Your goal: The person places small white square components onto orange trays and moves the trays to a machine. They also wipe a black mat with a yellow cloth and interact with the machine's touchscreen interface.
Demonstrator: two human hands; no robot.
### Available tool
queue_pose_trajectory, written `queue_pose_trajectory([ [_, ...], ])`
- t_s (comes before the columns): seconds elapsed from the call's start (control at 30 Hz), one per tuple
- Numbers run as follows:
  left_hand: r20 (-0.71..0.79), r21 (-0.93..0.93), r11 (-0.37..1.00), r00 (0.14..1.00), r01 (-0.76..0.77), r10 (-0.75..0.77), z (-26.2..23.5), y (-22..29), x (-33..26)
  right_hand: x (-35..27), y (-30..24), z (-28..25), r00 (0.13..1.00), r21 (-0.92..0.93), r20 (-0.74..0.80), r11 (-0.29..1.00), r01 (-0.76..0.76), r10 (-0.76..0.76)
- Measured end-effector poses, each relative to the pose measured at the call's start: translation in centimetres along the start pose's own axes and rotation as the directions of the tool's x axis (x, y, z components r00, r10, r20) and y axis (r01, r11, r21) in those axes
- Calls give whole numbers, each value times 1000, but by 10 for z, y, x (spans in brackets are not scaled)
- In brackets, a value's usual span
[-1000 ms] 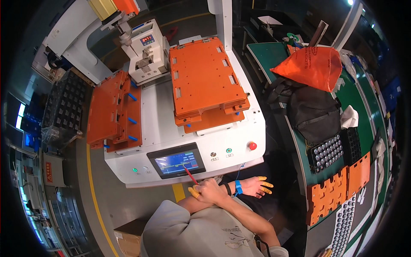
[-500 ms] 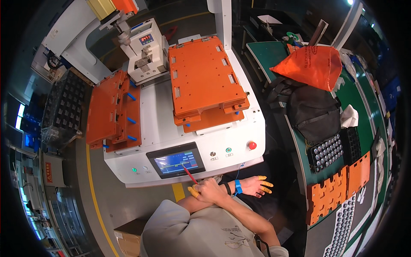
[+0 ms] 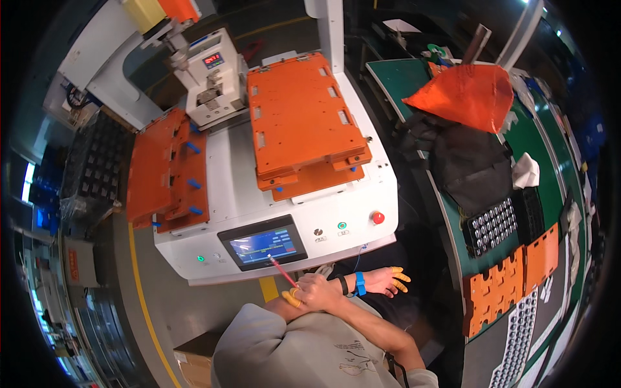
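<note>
My right hand [image 3: 317, 292] is closed around a slim pinkish-red pen [image 3: 281, 269]. Its far end points up and left over the lower part of a touchscreen [image 3: 264, 244]; whether it touches the glass I cannot tell. My left arm passes beneath the right one. Beyond the crossing, my left hand [image 3: 383, 282] lies palm up to the right of the screen, fingers stretched out and nothing in it. Yellow covers sit on some fingers of both hands. A blue strap [image 3: 359, 283] and a black band circle the left wrist. The screen is set into the front of a white machine [image 3: 226, 169].
Orange fixture plates [image 3: 301, 113] lie on the machine, with more orange plates [image 3: 149, 171] at left. Behind stands a screw feeder-like box [image 3: 217, 77]. A red button [image 3: 378, 217] is front right. The green bench [image 3: 388, 81] holds a black bag [image 3: 469, 161] and an orange bag [image 3: 466, 97].
The pen's tip has shifted slightly down and left across the screen. My right hand keeps its grip, and my left hand stays stretched out. The whole view has shifted a little.
</note>
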State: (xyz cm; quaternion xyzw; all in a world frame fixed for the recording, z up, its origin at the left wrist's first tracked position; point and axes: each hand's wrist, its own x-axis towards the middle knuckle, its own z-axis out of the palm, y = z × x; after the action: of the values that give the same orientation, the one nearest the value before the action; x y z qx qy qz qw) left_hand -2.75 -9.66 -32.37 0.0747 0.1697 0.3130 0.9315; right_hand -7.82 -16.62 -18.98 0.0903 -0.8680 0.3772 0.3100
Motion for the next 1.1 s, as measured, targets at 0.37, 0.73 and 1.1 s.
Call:
queue_pose_trajectory([
  [0.37, 465, 768, -639, 645, 48, 607, 59, 20, -25, 2, -19, 0, 997, 54, -17, 995, 80, -79],
  [0.73, 294, 582, -793, 863, 180, 411, 44, 9, -14, -6, -9, -2, 997, 19, -60, 999, 43, -41],
  [1.1, 304, 525, -832, 874, 179, 379, 41, 2, -12, -7, -5, 4, 978, 59, -205, 997, 40, -28],
])
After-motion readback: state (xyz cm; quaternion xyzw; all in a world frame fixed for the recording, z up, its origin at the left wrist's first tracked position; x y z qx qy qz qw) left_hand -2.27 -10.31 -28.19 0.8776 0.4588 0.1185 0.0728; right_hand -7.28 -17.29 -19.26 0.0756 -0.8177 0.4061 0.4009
